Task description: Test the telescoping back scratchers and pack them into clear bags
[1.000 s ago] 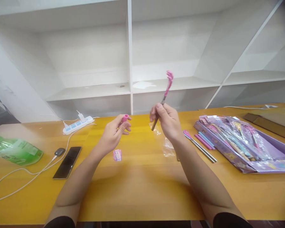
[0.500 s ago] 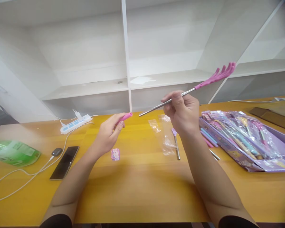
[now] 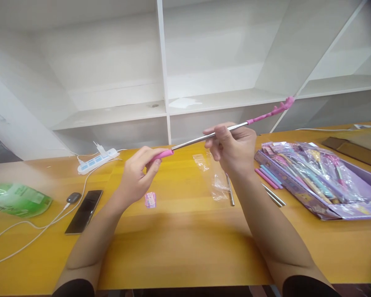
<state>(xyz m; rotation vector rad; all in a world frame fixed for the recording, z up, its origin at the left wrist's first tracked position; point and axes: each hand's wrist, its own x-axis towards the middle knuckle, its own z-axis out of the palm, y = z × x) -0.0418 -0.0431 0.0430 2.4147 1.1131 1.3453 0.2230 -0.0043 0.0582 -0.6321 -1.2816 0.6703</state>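
Note:
A short pink tube (image 3: 164, 154) is pinched in my left hand (image 3: 139, 173), its open end facing right. My right hand (image 3: 235, 144) grips a metal rod (image 3: 191, 142) that carries a pink hand-shaped head (image 3: 284, 106) at its far right end. The rod's bare left tip meets the mouth of the pink tube; whether it sits inside is too small to tell. Below my hands, a small pink and purple card (image 3: 150, 200) lies on the yellow table (image 3: 179, 255). Clear plastic bags (image 3: 219, 185) and another metal rod (image 3: 230, 192) lie beside my right forearm.
At right, a purple box (image 3: 324, 212) holds several wrapped items, with pink and blue tubes (image 3: 271, 176) and metal rods (image 3: 273, 194) beside it. At left are a phone (image 3: 84, 211), a power strip (image 3: 98, 161), a white cable and a green package (image 3: 18, 199). Shelves stand behind.
The rod in my right hand has moved left and tilted flatter, and its tip has come to the pink tube. Its pink head has dropped lower and turned. My left hand has barely moved.

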